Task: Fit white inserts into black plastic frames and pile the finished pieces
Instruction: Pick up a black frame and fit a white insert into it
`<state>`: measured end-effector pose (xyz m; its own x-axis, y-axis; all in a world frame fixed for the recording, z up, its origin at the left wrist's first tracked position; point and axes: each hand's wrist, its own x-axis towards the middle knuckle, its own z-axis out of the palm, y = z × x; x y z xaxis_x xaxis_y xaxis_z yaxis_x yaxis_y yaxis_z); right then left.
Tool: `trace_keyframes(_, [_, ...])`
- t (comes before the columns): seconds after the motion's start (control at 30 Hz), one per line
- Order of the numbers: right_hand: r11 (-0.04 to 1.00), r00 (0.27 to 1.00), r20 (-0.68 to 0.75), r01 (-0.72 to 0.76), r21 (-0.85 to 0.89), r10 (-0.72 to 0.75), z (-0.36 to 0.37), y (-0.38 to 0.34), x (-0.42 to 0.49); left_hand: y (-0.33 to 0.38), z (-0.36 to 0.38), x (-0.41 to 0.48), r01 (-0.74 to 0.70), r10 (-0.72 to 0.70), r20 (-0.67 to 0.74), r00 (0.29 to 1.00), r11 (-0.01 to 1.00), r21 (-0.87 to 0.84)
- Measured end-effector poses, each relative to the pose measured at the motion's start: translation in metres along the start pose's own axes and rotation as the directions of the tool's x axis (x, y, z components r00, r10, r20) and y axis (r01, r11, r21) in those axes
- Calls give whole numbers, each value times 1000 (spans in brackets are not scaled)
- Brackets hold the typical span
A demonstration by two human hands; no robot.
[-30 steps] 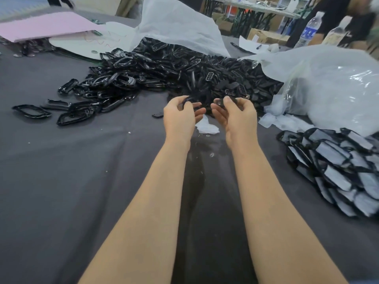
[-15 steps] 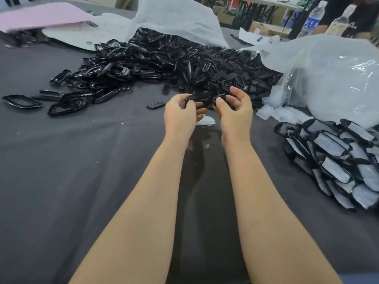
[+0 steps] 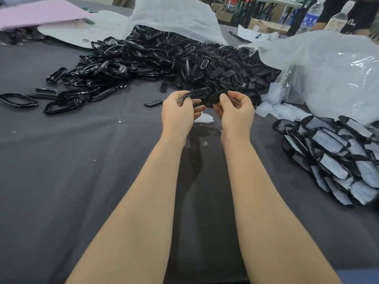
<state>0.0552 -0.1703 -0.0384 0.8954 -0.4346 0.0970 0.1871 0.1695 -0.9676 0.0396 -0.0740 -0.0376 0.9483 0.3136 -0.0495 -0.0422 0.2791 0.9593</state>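
A factory assembly workshop: a heap of black frames (image 3: 164,58) across the upper middle, bulk plastic bags (image 3: 328,74) upper right, cardboard boxes (image 3: 264,25) at top.

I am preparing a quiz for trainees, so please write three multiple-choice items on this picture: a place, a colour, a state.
1. Where is the finished pile? A. far left B. near right C. far centre
2. What colour is the far-left sheet? A. green B. yellow C. pink
3. What do the hands do? A. each holds a black piece B. lie flat C. hang empty
Answers: 1 B, white-filled pieces lie at the right. 2 C, plainly pink. 3 A, left hand grips a frame, right hand pinches a dark piece.
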Motion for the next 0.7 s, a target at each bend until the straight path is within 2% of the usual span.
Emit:
trace_keyframes(0.1, [997, 999, 31, -24, 75, 21, 1, -2, -1, 0, 0, 0, 7, -7, -4, 1000, 1000, -2])
trace_keyframes(0.2, [998, 999, 40, -20, 58, 17, 0, -4, -3, 1, 1, -1, 12, -12, 5, 1000, 1000, 0])
trace_keyframes(0.37, [989, 993, 84, 95, -114, -85, -1, -2, -2, 3, 2, -3, 14, -14, 30, 999, 1000, 1])
trace_keyframes(0.53, [966, 975, 166, 179, -186, -149, 3, -1, -6, 2, 1, -6, -75, 68, 105, 992, 995, 63])
trace_keyframes(0.7, [923, 971, 143, 228, -309, -192, 3, 4, -5, 2, -1, -7, -114, 105, 114, 988, 991, 73])
